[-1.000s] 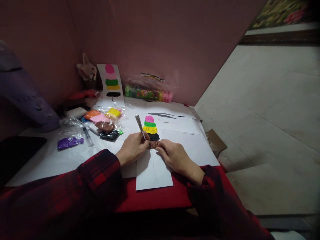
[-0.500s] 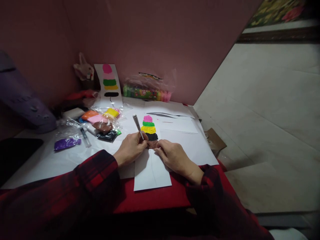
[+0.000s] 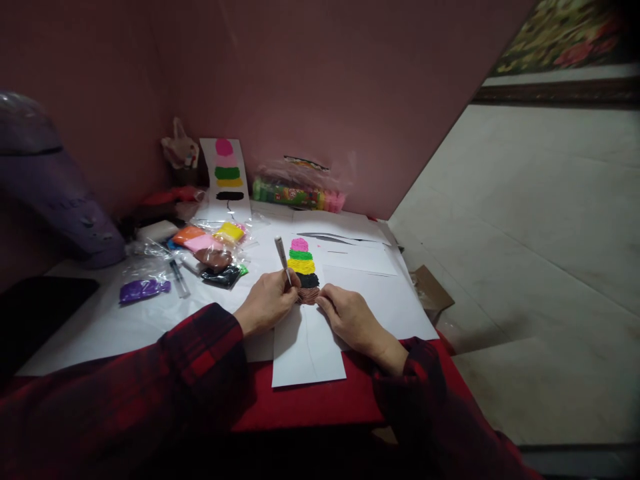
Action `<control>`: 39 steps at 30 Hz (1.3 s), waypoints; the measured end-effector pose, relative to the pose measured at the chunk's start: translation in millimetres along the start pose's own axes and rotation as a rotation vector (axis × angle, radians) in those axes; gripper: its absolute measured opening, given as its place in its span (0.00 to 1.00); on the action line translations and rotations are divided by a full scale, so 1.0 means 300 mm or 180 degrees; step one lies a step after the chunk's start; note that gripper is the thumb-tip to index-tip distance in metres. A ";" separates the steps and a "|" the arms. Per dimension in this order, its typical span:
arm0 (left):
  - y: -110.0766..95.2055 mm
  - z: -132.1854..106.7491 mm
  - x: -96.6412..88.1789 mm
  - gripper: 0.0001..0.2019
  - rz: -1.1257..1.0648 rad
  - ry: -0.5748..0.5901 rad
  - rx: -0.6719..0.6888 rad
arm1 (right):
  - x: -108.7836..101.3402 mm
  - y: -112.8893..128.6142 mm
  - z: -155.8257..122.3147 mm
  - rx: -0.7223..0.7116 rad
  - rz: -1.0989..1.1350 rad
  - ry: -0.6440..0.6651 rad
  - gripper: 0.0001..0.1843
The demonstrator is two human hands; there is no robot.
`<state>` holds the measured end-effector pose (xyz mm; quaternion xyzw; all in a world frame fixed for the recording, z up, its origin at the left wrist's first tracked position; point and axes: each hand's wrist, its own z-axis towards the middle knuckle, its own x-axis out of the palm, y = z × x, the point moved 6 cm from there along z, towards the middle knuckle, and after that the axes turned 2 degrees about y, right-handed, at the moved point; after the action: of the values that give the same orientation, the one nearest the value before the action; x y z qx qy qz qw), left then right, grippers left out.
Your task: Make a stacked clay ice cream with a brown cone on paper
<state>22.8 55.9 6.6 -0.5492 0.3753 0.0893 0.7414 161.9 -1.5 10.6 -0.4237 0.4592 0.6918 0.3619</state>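
My left hand (image 3: 267,300) is closed around a slim white pen-shaped tool (image 3: 282,257), which leans up and to the left. Its fingertips rest at the left end of a brown clay band (image 3: 309,295). At the band's right end, my right hand (image 3: 350,318) is pinched; whatever lies between its fingertips is hidden. Both hands are over a white paper sheet (image 3: 310,363) with a thin drawn line. Above the brown band, stacked on the sheet, are black clay (image 3: 307,280), yellow clay (image 3: 301,267), green clay (image 3: 301,255) and pink clay (image 3: 299,245).
Bagged clay in several colours, including a purple pack (image 3: 145,291), lies left beside a clear tube (image 3: 179,279). A painted card (image 3: 235,157) leans on the wall near a packaged colour set (image 3: 300,193). A purple bottle (image 3: 75,210) stands far left. White papers cover the red table (image 3: 310,407).
The view has shifted slightly, so everything sits a little lower and further right. Both hands stay at the brown band, with the white tool still in my left hand.
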 end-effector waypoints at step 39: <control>-0.013 -0.024 0.021 0.07 -0.0510 -0.0184 0.0299 | 0.003 -0.041 0.008 0.0291 0.0734 -0.0100 0.13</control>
<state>25.9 46.2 4.7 -0.5392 0.3123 0.0278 0.7816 171.9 4.6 6.2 -0.3403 0.5302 0.7137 0.3060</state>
